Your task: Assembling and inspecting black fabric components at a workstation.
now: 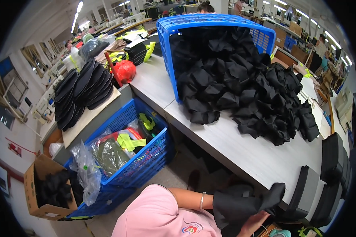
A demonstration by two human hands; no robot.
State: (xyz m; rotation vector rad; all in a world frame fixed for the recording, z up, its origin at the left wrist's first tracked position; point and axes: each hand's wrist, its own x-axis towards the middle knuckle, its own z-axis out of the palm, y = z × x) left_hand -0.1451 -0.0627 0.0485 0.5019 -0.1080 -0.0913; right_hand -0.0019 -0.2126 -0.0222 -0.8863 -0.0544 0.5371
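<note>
Touches the black cloth piece (233, 207) with the right hand (254, 224), at its lower edge; cannot tell whether gripped or how far open. Cannot see the left hand, cloth-hidden. Lies above and left of the right fingertips, covering the left forearm's (189, 197) end. Seems light, soft, floppy; best pinched at an edge.

Bright light from ceiling tubes (80, 7); fisheye-curved edges, black corners.

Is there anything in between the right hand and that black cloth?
Nothing I can see: the right hand is right up against the black cloth. The left hand is hidden by that cloth.
</note>
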